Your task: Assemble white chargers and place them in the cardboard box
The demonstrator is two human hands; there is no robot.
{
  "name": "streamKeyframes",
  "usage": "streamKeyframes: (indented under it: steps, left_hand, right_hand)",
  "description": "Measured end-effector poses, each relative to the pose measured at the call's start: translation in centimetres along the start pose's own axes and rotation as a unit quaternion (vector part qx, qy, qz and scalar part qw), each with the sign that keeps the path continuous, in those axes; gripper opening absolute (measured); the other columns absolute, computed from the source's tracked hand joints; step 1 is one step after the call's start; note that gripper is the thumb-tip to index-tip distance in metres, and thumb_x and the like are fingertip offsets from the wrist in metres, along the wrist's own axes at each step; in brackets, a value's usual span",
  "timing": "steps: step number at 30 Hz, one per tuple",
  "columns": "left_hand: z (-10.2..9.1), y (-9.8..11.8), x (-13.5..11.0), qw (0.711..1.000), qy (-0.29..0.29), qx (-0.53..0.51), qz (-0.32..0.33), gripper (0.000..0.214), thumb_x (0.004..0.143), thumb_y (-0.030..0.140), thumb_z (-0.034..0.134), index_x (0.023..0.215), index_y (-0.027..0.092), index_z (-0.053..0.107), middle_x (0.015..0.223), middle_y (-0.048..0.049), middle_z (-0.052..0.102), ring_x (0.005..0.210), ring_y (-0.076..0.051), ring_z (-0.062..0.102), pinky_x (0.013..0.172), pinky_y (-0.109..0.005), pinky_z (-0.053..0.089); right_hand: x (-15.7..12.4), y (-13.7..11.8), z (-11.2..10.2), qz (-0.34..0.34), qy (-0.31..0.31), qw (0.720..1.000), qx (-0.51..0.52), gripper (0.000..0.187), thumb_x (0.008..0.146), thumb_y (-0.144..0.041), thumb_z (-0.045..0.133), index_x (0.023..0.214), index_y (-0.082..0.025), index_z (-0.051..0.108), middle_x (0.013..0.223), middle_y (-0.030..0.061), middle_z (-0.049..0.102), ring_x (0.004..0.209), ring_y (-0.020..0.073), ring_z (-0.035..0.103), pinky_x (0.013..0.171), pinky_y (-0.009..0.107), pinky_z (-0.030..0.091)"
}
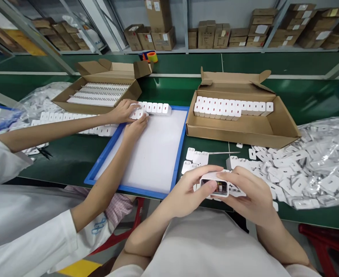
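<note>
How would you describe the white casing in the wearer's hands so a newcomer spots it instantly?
Find the open cardboard box right of the blue-rimmed tray. Below it in view, the left hand and right hand hold a white casing. Unlike the boxed casings, its open end shows, with components inside.

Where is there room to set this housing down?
Free: the blue-rimmed tray, right of the co-worker's near forearm; the right carton, before its white units. Crowded: right of your housing, under loose white plates.

Brown boxes (206, 35) on grey shelf (178, 49); yellow tape roll (152, 57); red stools (321, 243).
</note>
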State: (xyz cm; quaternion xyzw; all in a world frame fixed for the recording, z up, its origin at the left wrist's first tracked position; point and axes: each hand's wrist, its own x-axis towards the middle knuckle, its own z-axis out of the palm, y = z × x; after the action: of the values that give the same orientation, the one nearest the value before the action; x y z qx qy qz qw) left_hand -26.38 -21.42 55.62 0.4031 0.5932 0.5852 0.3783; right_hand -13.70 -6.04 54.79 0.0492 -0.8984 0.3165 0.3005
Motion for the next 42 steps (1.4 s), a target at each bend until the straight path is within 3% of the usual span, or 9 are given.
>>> streamKeyframes:
  steps: [9,14,17,20,25,29,35,39,42]
  left_hand:
    - [0.6,1.4,-0.2,0.997,0.010,0.074,0.031,0.038,0.095,0.035,0.057,0.129,0.019,0.061,0.127,-0.0089,0.066,0.112,-0.024,0.062,0.096,-0.032,0.049]
    - [0.9,0.3,-0.3,0.995,-0.032,-0.091,-0.031,0.046,0.101,0.050,0.038,0.127,0.019,0.060,0.114,-0.0088,0.066,0.097,-0.021,0.062,0.084,-0.031,0.051]
    - [1.0,-0.2,-0.3,0.990,-0.001,-0.117,-0.082,0.049,0.099,0.055,0.038,0.125,0.019,0.058,0.102,-0.0069,0.064,0.080,-0.017,0.058,0.075,-0.029,0.049]
    - [1.1,-0.3,-0.2,0.992,0.029,-0.067,-0.103,0.048,0.100,0.057,0.035,0.123,0.022,0.057,0.102,-0.0052,0.061,0.079,-0.016,0.054,0.080,-0.030,0.046]
    - [1.8,0.0,0.2,0.995,0.017,-0.051,-0.080,0.049,0.101,0.056,0.031,0.125,0.022,0.058,0.101,-0.0052,0.060,0.081,-0.016,0.052,0.075,-0.028,0.046]
    - [2.2,0.6,0.3,0.996,0.025,-0.063,-0.057,0.053,0.103,0.053,0.024,0.127,0.018,0.057,0.116,-0.0083,0.060,0.094,-0.017,0.053,0.079,-0.027,0.048]
    - [2.5,0.7,0.2,0.998,0.024,-0.033,-0.044,0.066,0.101,0.060,0.015,0.114,0.015,0.061,0.105,-0.0094,0.061,0.091,-0.018,0.056,0.079,-0.029,0.049]
    - [2.4,0.7,0.3,0.999,-0.001,-0.006,-0.035,0.051,0.103,0.053,0.027,0.122,0.017,0.058,0.118,-0.0093,0.062,0.109,-0.020,0.057,0.094,-0.032,0.047]
    - [2.2,0.7,0.2,0.999,0.020,0.019,-0.031,0.044,0.104,0.047,0.032,0.131,0.018,0.053,0.131,-0.0086,0.059,0.119,-0.021,0.055,0.103,-0.033,0.042]
  right_hand:
    - [-0.8,-0.7,0.3,0.024,0.061,0.997,0.036,0.042,0.084,-0.014,0.072,0.122,-0.027,0.061,0.074,0.0001,0.052,0.062,0.0147,0.046,0.051,0.027,0.036]
    - [-1.5,-0.4,0.4,0.111,0.045,0.989,0.091,0.045,0.083,-0.025,0.075,0.124,-0.027,0.058,0.082,0.0010,0.053,0.063,0.0149,0.045,0.054,0.028,0.040]
    - [-1.7,-0.1,0.0,0.145,0.115,0.969,0.163,0.033,0.096,-0.034,0.055,0.128,-0.027,0.052,0.089,0.0040,0.050,0.071,0.0177,0.048,0.059,0.032,0.042]
    - [-1.2,-0.4,-0.8,0.095,0.152,0.980,0.090,0.029,0.100,-0.021,0.042,0.122,-0.026,0.060,0.094,0.0075,0.054,0.084,0.0212,0.054,0.070,0.036,0.045]
    - [0.2,-1.0,-1.0,-0.035,0.047,0.996,-0.066,0.060,0.091,-0.007,0.055,0.147,-0.027,0.045,0.110,0.0107,0.063,0.095,0.0242,0.059,0.075,0.038,0.050]
    - [0.7,-0.4,-0.2,-0.103,0.019,0.990,-0.095,0.061,0.090,-0.004,0.054,0.148,-0.022,0.045,0.120,0.0114,0.067,0.100,0.0263,0.060,0.079,0.043,0.053]
    - [0.3,0.0,1.0,-0.098,0.018,0.995,-0.004,0.060,0.089,-0.003,0.051,0.147,-0.017,0.045,0.127,0.0135,0.065,0.121,0.0302,0.056,0.093,0.051,0.053]
    - [-0.2,-0.4,1.3,-0.038,0.019,0.995,0.095,0.064,0.090,-0.003,0.050,0.149,-0.025,0.038,0.138,0.0100,0.058,0.130,0.0298,0.051,0.103,0.055,0.047]
    - [-0.4,-0.8,0.9,0.033,0.086,0.974,0.207,0.051,0.096,-0.013,0.047,0.144,-0.029,0.043,0.143,0.0076,0.054,0.133,0.0315,0.049,0.106,0.057,0.043]
